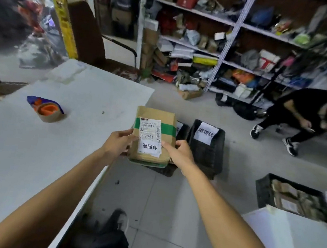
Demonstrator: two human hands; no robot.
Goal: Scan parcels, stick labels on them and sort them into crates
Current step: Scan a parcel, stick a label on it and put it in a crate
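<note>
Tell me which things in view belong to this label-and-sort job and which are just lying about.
In the job:
- cardboard parcel, held by left hand and right hand
- white label stuck on it
- black crates with paper signs
- crate of parcels at right

Lying about:
- tape roll on white table
- chair
- shelf clutter
- crouching person

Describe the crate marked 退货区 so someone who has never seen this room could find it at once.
Start at the white table and look just past its far right corner, to the grey floor. Two black crates sit side by side there, behind the held brown parcel. It is the right-hand crate, whose white sign shows unobstructed.
</note>
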